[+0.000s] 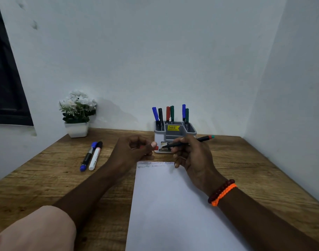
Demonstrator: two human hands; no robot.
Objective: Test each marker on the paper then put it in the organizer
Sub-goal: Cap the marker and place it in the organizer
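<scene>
My right hand [190,153] grips a black marker [200,139] with a red and green rear end, its tip pointing left above the paper's far edge. My left hand [135,149] pinches a small red cap [156,148] just left of that tip. The white paper [166,205] lies in front of me with several zigzag test lines along its top edge. Behind my hands stands the grey and white organizer [175,132] against the wall, with several capped markers upright in it. Two more markers, a blue-capped one [88,156] and a white one with a black cap [95,156], lie on the table at the left.
A white pot of white flowers [77,115] stands at the back left by the wall. The wooden table [254,169] meets white walls at the back and right. A dark window frame [8,78] is on the left wall.
</scene>
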